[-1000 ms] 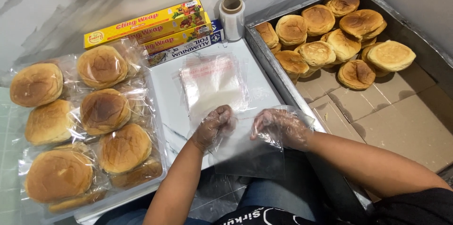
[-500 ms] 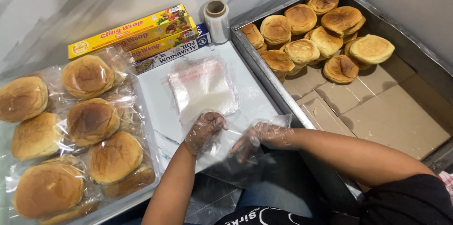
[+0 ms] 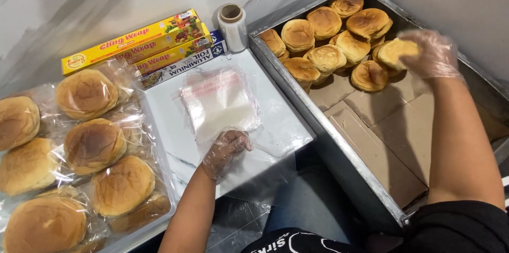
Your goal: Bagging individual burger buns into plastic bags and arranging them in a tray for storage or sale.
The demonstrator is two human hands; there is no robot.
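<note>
We're gripping a bun (image 3: 395, 51) with the right hand (image 3: 432, 54) over the far-right metal tray (image 3: 328, 141); left hand (image 3: 225, 149) is pinching the clear bag (image 3: 249, 149) near centre. Risk: loose glove slipping, bun dropping.

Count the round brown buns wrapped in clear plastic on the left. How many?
6 round brown buns wrapped in clear plastic: two at the back, two in the middle, two in front. More may hide underneath.
</note>
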